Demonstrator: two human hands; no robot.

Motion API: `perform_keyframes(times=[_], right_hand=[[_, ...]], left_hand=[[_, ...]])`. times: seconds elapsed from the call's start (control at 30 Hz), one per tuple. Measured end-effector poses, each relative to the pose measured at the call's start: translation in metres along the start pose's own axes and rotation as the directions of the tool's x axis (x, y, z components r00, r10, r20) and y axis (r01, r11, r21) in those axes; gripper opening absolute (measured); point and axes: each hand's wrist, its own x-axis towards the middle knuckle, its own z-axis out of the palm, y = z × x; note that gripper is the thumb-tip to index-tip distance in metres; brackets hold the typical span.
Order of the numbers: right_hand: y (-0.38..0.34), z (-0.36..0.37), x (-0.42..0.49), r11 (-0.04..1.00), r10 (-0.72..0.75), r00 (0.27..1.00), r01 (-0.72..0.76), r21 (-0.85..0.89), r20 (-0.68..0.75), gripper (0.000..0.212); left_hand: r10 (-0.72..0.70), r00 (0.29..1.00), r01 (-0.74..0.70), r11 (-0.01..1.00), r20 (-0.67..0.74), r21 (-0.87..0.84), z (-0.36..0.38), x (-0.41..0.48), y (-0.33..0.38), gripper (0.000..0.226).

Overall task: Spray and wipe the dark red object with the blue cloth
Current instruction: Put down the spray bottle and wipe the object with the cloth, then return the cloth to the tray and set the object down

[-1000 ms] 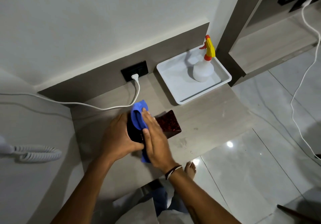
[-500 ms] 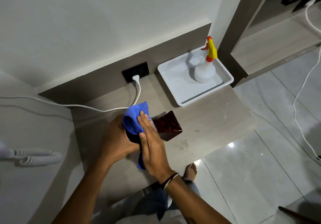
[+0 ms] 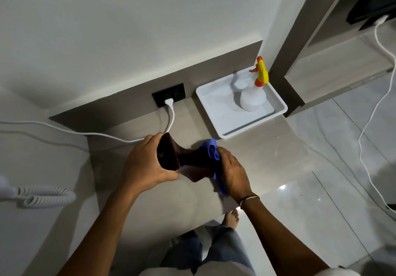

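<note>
While wiping goes on, at far left of frame: white coiled cord on a pale surface, white power cable running right to a black wall socket. Left of centre: left hand, fingers curled tight around the wide flared end of the dark red waisted object, lifted and tipped on its side above the grey stone-look counter, open end facing the camera. Just right of centre: right hand, fingers closed on the crumpled blue cloth, cloth pressed against the object's far end and trailing down below the palm. Upper right of centre: white rectangular tray on the counter against the wall, white spray bottle with yellow and orange trigger head upright inside it, well apart from both hands. Far right: pale tiled floor, another white cable looping across it.

Step in hand, by judgement: wiping, with spraying seemingly done, given the bottle parked in the tray. Next move likely calls for turning the object in the left grip to bring unwiped faces under the cloth, keeping a firm hold against slipping if wet.
</note>
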Motion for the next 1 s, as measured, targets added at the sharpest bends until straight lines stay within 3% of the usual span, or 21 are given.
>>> perform_keyframes(times=[0.13,0.33,0.5,0.57,0.63,0.73,0.8,0.87,1.0], right_hand=[[0.0,-0.018,0.001,0.993,0.064,0.978,-0.043,0.108,-0.201,0.046],[-0.001,-0.059,0.031,0.991,-0.058,0.919,0.102,0.091,-0.389,0.038],[-0.01,-0.098,0.094,0.998,0.009,0.93,0.011,0.054,-0.367,0.043],[-0.017,-0.11,0.125,0.999,-0.034,0.936,0.028,-0.021,-0.351,0.048],[-0.02,-0.114,0.154,0.987,-0.117,0.949,0.077,-0.142,-0.294,0.052],[-0.014,-0.101,0.192,0.914,-0.178,0.984,0.153,-0.375,-0.033,0.052],[-0.004,-0.082,0.202,0.841,-0.072,0.973,0.178,-0.51,0.22,0.052],[0.008,-0.063,0.197,0.775,0.05,0.925,0.202,-0.598,0.378,0.062],[0.017,-0.052,0.195,0.787,0.064,0.923,0.187,-0.588,0.38,0.069]], left_hand=[[0.022,1.0,-0.022,0.995,0.003,0.097,-0.012,0.006,0.006,0.105],[0.02,0.999,-0.012,0.972,-0.029,0.234,0.001,0.017,0.022,0.114],[-0.01,0.998,0.028,0.955,-0.062,0.297,0.006,0.027,0.028,0.122],[-0.026,0.997,0.045,0.952,-0.067,0.304,0.007,0.032,0.03,0.124],[-0.029,0.997,0.05,0.951,-0.074,0.306,0.013,0.034,0.032,0.127],[-0.038,0.997,0.055,0.96,-0.065,0.275,0.021,0.037,0.037,0.13],[-0.046,0.996,0.063,0.966,-0.072,0.25,0.025,0.038,0.038,0.131],[-0.05,0.996,0.066,0.968,-0.072,0.24,0.027,0.038,0.038,0.131],[-0.055,0.997,0.067,0.976,-0.061,0.207,0.03,0.037,0.037,0.132]])
